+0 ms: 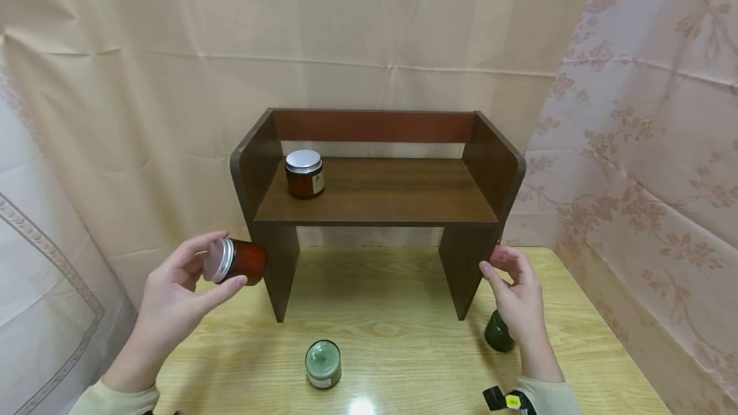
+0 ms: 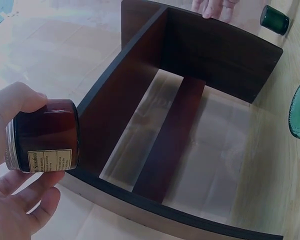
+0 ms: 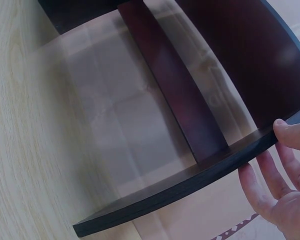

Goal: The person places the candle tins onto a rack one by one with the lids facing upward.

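Note:
My left hand (image 1: 170, 303) holds an amber glass candle jar (image 1: 249, 261) with a silver lid, thumb on one side and fingers on the other. The jar is tipped on its side in the air, lid toward the palm, left of the wooden shelf (image 1: 375, 203); its paper label shows in the left wrist view. At the shelf's right side panel (image 3: 175, 187), my right hand (image 1: 516, 290) grips the edge, thumb at the front and fingers along the outer face. A second amber jar (image 1: 304, 183) with a silver lid stands at the left on the shelf board.
A light green glass jar (image 1: 323, 367) stands on the wood-grain table (image 1: 403, 364) in front of the shelf. Behind my right wrist is a dark green jar (image 1: 498, 333). Beige cloth (image 1: 369, 31) hangs behind, flowered cloth (image 1: 663, 165) at the right.

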`<state>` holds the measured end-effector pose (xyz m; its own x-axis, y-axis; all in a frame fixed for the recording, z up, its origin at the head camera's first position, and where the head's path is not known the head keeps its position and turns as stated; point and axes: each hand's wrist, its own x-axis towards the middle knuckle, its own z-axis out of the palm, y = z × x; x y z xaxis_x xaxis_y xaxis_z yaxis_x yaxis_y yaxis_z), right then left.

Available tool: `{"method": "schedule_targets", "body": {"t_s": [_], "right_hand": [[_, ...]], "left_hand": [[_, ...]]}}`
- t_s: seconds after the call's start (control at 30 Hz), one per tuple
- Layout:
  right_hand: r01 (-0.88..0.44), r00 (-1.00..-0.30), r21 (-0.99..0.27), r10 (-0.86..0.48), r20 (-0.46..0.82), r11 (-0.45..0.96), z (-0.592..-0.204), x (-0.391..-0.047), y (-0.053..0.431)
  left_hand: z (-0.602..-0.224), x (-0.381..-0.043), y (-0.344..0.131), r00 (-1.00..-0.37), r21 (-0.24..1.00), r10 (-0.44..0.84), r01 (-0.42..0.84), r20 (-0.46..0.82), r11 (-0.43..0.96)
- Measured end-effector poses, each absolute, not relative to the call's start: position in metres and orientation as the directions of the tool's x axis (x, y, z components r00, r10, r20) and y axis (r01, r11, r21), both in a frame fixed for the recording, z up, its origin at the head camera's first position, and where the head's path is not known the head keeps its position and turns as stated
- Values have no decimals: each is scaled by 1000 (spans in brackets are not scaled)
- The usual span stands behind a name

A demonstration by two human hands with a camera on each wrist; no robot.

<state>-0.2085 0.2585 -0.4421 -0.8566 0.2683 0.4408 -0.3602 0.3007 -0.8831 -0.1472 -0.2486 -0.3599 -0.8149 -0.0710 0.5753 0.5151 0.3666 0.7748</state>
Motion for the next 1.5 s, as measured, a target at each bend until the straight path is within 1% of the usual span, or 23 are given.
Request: {"method": "schedule_targets", "body": {"t_s": [0.13, 0.23, 0.53, 0.7, 0.9, 1.07, 1.27, 1.5], "right_hand": [[-366, -855, -883, 269, 444, 294, -442, -209, 258], [-367, -855, -884, 270, 443, 290, -441, -208, 258], [-357, -857, -882, 269, 440, 307, -442, -210, 259], [-364, -854, -882, 272, 444, 298, -442, -209, 259], [-373, -852, -881, 267, 450, 291, -442, -208, 258], [-364, -855, -883, 268, 443, 297, -442, -209, 258], [-364, -854, -885, 276, 442, 290, -442, -209, 259], [-366, -850, -885, 285, 444, 286, -442, -210, 257]], "left_hand": [[-355, -148, -245, -808, 768, -62, 530, 586, 361], [-352, -148, -243, -801, 752, -51, 537, 597, 382], [-343, -152, -237, -761, 698, -10, 591, 649, 404], [-336, -152, -231, -740, 659, 44, 623, 671, 422], [-326, -155, -224, -690, 584, 117, 680, 714, 443], [-318, -158, -217, -666, 558, 151, 709, 731, 430], [-308, -166, -207, -641, 529, 178, 734, 747, 426], [-298, -183, -197, -611, 490, 190, 753, 768, 439]]}}
